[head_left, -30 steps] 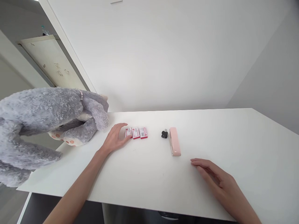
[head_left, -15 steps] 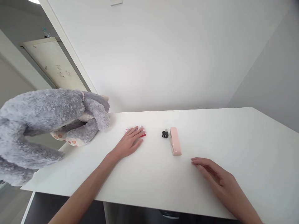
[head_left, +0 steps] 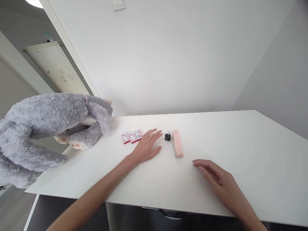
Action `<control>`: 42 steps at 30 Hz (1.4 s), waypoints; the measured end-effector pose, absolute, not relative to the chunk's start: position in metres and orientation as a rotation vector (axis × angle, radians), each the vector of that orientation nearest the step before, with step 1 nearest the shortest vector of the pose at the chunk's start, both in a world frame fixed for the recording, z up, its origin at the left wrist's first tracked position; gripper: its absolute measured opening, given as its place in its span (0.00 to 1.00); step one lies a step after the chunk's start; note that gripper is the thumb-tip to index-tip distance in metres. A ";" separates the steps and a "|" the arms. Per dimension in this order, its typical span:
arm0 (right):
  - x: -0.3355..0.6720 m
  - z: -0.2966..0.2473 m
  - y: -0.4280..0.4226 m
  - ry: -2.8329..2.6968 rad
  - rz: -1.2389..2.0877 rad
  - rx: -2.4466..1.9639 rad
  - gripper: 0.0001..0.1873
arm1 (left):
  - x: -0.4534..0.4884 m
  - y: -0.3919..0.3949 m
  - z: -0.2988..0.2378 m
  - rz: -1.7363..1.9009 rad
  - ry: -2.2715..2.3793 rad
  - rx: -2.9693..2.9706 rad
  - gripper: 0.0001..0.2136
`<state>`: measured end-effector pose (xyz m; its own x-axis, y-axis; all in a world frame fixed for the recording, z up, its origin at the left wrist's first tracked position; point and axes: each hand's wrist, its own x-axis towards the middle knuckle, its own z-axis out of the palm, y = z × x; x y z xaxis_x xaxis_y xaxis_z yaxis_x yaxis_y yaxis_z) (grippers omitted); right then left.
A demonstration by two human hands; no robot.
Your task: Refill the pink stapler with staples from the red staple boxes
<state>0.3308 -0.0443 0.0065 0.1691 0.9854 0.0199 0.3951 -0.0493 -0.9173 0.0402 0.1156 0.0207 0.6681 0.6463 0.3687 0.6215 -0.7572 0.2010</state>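
Note:
My left hand (head_left: pixel 147 148) is open over the white table, fingers spread, palm down and holding nothing. Just left of its fingers lie three small red-and-white boxes (head_left: pixel 132 137) side by side, slightly fanned. To the right of its fingertips is a small black staple remover (head_left: pixel 167 137) with a metal tip. Beside that lies a pink stapler (head_left: pixel 177 143), its long side pointing away from me. My right hand (head_left: pixel 215 176) rests on its edge right of the stapler's near end, fingers outstretched and loosely curved, a gap showing above the thumb, nothing in it.
A large grey plush toy (head_left: pixel 53 112) leans over the left end of the white table (head_left: pixel 228 138). Behind the table stands a white wall (head_left: pixel 173 64) with a switch (head_left: pixel 118 4). A dark open space (head_left: pixel 134 218) shows beneath the front edge.
My left hand has moved right, off the red-and-white boxes, which are now uncovered, towards the staple remover. My right hand stays in nearly the same place; the view has shifted slightly.

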 end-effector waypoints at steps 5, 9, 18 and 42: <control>0.331 0.007 -0.043 -1.348 0.894 -1.573 0.19 | 0.069 0.119 0.025 0.574 0.972 2.785 0.28; 0.331 0.006 -0.043 -1.349 0.892 -1.560 0.20 | 0.067 0.124 0.025 0.646 0.985 2.819 0.28; 0.333 0.008 -0.044 -1.360 0.917 -1.581 0.20 | 0.049 0.139 0.013 0.816 1.561 2.877 0.25; 0.333 0.009 -0.044 -1.376 0.900 -1.627 0.19 | 0.069 0.093 0.029 0.518 0.785 2.475 0.31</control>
<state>0.3328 -0.0440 0.0092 0.1536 0.9879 -0.0206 0.4145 -0.0833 -0.9062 0.0685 0.0931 0.0289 0.7629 0.6137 0.2035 0.4282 -0.7154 0.5522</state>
